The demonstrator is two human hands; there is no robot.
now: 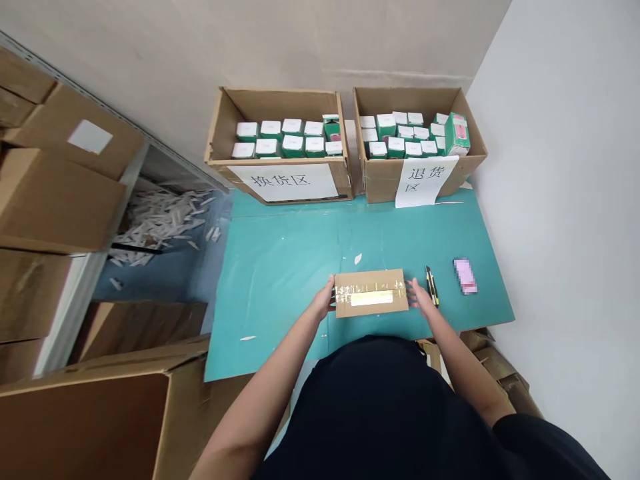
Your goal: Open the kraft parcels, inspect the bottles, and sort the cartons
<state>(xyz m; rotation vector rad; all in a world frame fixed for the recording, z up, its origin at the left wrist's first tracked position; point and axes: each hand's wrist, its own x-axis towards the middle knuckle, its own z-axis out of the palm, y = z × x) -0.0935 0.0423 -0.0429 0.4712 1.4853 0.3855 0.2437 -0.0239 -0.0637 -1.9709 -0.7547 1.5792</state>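
Note:
A small flat cardboard box, sealed with clear tape and bearing a white label, is between my two hands at the front of the green table mat. My left hand grips its left end, the thumb near the top edge and the fingers against the side. At the opposite end, my right hand holds it with its fingers against the side. Just right of that hand lies a yellow and black utility knife. I cannot tell whether the box rests on the mat.
Two open cartons, a left one and a right one, stand at the back with several green-and-white boxes inside. A blurred pink phone-like object lies right. Shelved cartons and a large open box flank the table's left.

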